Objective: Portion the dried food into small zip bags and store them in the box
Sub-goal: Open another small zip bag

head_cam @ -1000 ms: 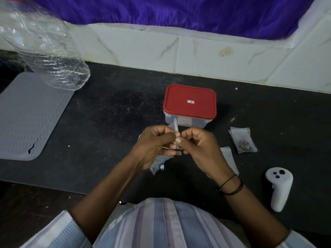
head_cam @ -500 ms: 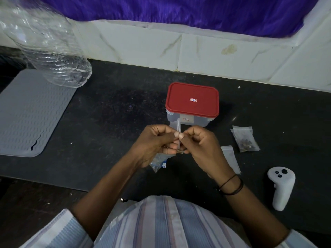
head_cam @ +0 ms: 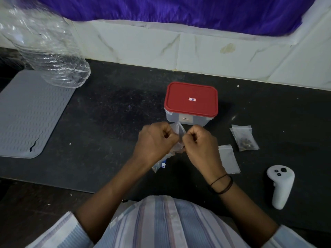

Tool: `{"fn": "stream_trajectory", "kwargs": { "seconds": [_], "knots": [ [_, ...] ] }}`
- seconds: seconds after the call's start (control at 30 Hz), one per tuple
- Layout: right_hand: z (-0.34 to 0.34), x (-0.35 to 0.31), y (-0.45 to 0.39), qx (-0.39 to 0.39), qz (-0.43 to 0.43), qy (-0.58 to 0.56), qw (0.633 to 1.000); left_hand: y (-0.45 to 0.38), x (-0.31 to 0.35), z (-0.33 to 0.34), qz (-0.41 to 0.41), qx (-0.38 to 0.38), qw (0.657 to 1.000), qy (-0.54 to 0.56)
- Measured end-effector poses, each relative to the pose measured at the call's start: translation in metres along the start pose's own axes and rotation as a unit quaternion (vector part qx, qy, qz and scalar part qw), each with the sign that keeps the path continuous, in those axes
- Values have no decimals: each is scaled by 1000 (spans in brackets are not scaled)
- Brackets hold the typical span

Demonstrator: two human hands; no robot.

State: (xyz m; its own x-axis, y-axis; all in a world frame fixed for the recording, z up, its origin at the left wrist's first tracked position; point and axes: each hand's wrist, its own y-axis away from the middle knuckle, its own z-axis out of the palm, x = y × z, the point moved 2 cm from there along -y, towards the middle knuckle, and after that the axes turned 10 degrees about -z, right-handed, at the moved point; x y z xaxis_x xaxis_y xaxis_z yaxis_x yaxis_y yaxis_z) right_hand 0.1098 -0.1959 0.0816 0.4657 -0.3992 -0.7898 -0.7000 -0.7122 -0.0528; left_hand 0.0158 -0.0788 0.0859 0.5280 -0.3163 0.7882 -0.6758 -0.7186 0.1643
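Observation:
My left hand (head_cam: 155,140) and my right hand (head_cam: 201,142) are side by side above the dark counter, both pinching one small clear zip bag (head_cam: 179,132) by its top edge between them. Just behind them stands the box (head_cam: 190,120), a clear tub with its red lid (head_cam: 191,99) closed. Right of the box lies a small zip bag with dark dried food (head_cam: 244,138) in it. An empty zip bag (head_cam: 230,159) lies flat by my right wrist. Under my left hand a larger clear packet (head_cam: 160,164) pokes out.
A big clear plastic bottle (head_cam: 44,51) lies at the back left, over a grey ribbed mat (head_cam: 26,113). A white hand controller (head_cam: 280,185) rests at the front right. White tiles (head_cam: 215,56) bound the counter behind.
Both hands have turned a little outward and the bag's top has spread wider between them. The camera has tilted slightly.

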Motion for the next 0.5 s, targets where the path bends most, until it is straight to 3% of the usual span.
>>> {"fn": "stream_trajectory", "kwargs": {
  "seconds": [0.1,0.23,0.33,0.5],
  "knots": [
    [-8,-1,-1,-3,-35,29,999,1,7,-9,39,50,993,-103],
    [-3,-17,5,-123,-135,168,969,3,13,-10,79,66,983,-154],
    [-6,-19,1,-153,-114,216,958,3,16,-12,122,39,978,-166],
    [-19,-22,-9,-120,-72,188,972,0,14,-22,177,18,971,-157]
  ]
}}
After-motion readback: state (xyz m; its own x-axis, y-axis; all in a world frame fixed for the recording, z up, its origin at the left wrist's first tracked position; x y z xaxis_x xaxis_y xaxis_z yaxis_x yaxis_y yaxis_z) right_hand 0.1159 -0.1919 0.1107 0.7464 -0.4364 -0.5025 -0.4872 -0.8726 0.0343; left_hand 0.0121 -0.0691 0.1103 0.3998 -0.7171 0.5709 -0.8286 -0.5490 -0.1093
